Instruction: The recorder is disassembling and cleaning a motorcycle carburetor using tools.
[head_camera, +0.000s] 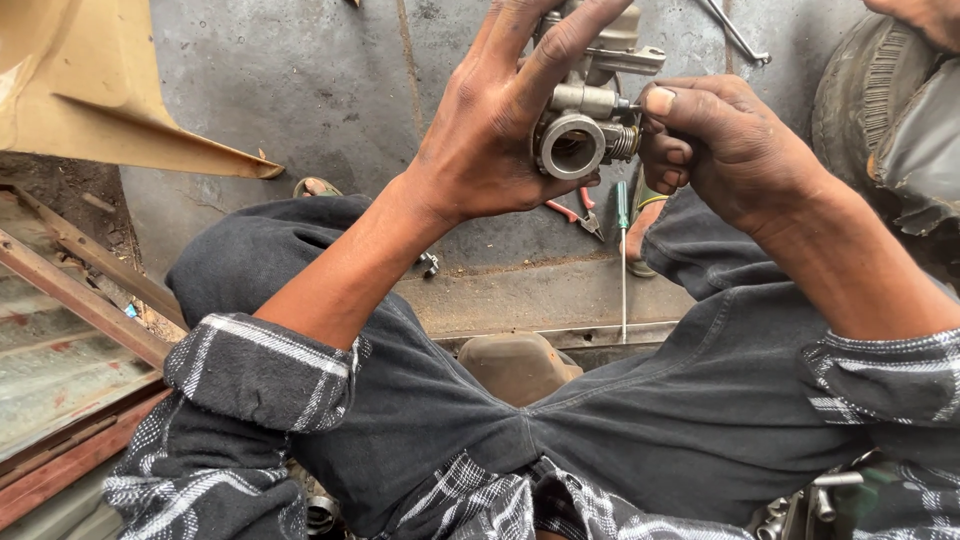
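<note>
A small metal carburettor (585, 105) is held up above the knees, over the grey concrete floor (330, 90). It is gripped by the left hand (495, 130), whose fingers are wrapped round its back and top, with the thumb under its lower edge. The round bore of the carburettor is turned toward the camera; the long axis of the body runs roughly up and down, the upper end being partly hidden behind the left fingers. To the right of the carburettor, the right hand (715, 140) is closed into a loose fist, and a thin dark tool tip, pinched between thumb and curled fingers, is pressed against the carburettor's right side.

Below the carburettor, a narrow strip of open floor is left between the two dark trouser legs (430, 400); a green-handled screwdriver (622, 250) and red-handled pliers (580, 212) lie there, just under it. Well to the right of the carburettor the room is closed off by a worn tyre (880, 110). Above and to the right a spanner (735, 32) lies on the floor. Far to the left a tan panel (90, 90) overhangs the floor, and rusty metal rails (80, 300) edge the lower left
</note>
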